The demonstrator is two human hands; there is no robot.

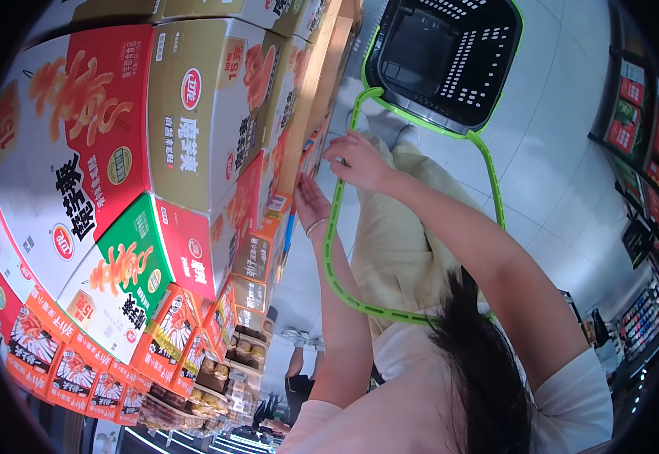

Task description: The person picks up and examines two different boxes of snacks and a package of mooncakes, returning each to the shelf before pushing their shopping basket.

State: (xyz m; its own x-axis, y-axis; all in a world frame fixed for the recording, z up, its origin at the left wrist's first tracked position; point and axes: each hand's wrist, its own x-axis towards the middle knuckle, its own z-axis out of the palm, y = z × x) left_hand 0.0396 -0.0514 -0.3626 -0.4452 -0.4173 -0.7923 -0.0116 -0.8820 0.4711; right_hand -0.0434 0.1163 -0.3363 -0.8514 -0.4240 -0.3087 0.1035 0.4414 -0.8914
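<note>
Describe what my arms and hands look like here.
Both arms are bare below short pale sleeves; the right sleeve looks white. A thin bracelet circles the wrist of the left hand. The right hand shows no rings or watch.

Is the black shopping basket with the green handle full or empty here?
Empty. The black basket shows only its bare floor and perforated walls; nothing lies inside.
</note>
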